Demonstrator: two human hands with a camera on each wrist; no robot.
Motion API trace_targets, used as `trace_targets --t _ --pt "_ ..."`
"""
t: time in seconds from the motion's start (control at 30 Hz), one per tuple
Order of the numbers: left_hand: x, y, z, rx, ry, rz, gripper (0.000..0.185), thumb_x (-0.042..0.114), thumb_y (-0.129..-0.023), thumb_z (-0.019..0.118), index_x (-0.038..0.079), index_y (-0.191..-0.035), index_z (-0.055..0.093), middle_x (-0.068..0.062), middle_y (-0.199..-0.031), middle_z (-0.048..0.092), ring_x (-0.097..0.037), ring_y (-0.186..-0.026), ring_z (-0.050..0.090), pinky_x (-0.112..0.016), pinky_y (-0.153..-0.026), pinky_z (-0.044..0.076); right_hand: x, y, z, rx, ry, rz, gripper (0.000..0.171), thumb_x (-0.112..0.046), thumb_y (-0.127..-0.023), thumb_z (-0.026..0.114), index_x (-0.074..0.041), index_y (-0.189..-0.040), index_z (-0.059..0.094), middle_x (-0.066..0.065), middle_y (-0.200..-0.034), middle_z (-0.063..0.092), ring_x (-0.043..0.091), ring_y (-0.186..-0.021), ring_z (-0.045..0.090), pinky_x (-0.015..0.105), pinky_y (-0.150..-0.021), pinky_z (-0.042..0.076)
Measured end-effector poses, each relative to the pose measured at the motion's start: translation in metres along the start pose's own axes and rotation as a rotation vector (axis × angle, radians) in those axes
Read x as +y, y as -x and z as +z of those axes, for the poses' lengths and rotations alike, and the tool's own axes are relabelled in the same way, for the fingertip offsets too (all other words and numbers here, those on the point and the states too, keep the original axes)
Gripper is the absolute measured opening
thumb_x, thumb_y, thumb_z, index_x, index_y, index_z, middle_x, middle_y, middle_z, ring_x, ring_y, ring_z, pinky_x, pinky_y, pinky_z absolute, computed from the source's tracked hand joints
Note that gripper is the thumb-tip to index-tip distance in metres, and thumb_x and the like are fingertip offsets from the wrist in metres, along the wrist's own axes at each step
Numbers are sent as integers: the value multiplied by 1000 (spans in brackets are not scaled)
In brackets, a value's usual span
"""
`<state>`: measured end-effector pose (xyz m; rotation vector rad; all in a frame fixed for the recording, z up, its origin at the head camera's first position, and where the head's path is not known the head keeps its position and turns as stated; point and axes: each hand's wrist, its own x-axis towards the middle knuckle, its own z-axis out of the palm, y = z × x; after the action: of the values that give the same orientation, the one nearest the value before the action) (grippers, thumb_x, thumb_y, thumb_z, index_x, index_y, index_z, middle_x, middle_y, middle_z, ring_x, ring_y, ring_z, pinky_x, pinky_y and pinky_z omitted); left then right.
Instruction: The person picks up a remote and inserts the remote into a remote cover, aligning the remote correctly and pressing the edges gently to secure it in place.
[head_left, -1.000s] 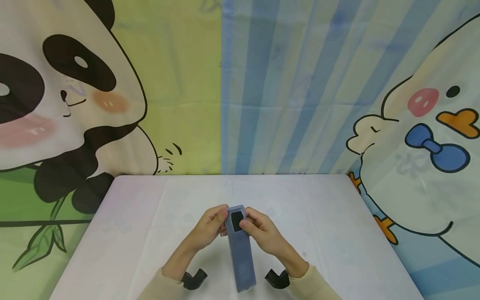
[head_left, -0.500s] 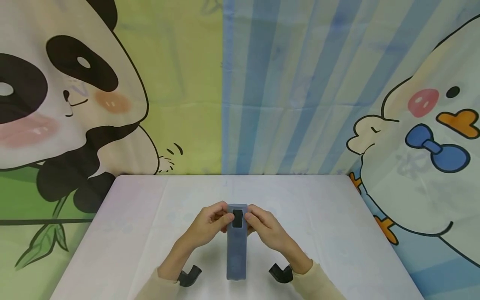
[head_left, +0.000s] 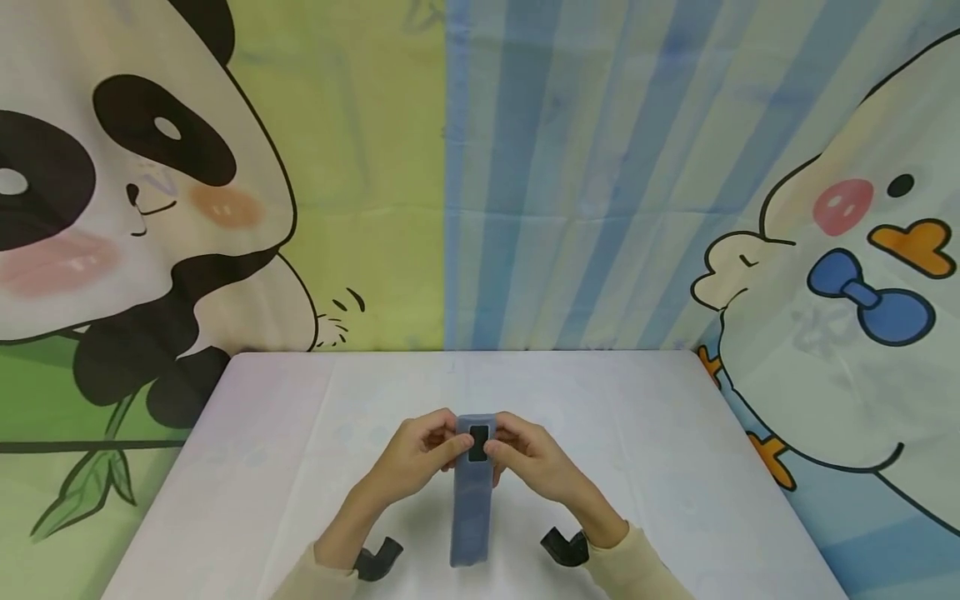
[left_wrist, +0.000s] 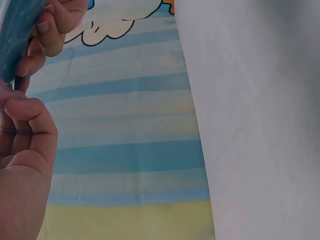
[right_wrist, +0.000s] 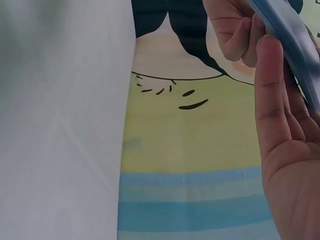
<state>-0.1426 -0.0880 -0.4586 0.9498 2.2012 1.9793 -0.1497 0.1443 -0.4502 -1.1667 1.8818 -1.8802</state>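
Note:
A long, flat, blue-grey case [head_left: 472, 512] with a dark rectangular window [head_left: 478, 443] near its far end is held up between both hands over the table. My left hand [head_left: 412, 457] pinches its upper left edge, thumb on the front beside the window and the other fingers behind. From the opposite side my right hand [head_left: 536, 458] pinches the upper right edge, thumb at the window's right border. The case's lower end hangs toward me, leaning slightly left. In the left wrist view, the glossy blue case [left_wrist: 15, 42] shows at the upper left; part of it is cut off.
A white-covered table [head_left: 262, 467] lies under the hands. Behind it hangs a printed curtain [head_left: 570, 167] with a panda and a white bird. Black curved pieces [head_left: 379, 559] sit at both wrists, by the cream sleeves [head_left: 637, 567].
The case's lower end has swung from right to slightly left and looks shorter from above. My left thumb has come onto its front beside the window; both hands keep their hold.

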Motion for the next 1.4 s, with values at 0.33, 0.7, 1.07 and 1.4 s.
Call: trace_targets --t 0.33,0.7,1.07,1.4 --pt "-5 15 0 88 75 -129 25 15 -106 52 2 -86 61 -9 -66 63 -23 -53 62 -39 -51 56 1 1 -7 91 90 -15 21 6 -101 53 2 -122 52 19 -95 65 35 -66 60 37 -59 56" --pt "-12 24 4 -84 333 -341 51 34 -109 43 -11 -110 67 -23 -90 72 -33 -76 73 -47 -68 58 -6 0 -13 247 222 -28 32 13 -96 56 1 -125 54 12 -100 66 31 -80 65 43 -68 57" --pt "-5 13 5 86 578 -437 55 37 -108 46 -14 -127 55 -25 -107 69 -32 -94 71 -48 -84 55 -29 -6 6 178 502 -325 40 15 -83 72 3 -120 61 17 -114 65 27 -106 62 35 -89 53" --pt "-4 8 5 86 587 -415 55 27 -107 52 -18 -136 44 -19 -111 68 -26 -93 71 -44 -80 57 7 3 1 122 599 -413 33 -22 -98 65 -5 -126 63 18 -127 62 38 -119 55 39 -102 45"
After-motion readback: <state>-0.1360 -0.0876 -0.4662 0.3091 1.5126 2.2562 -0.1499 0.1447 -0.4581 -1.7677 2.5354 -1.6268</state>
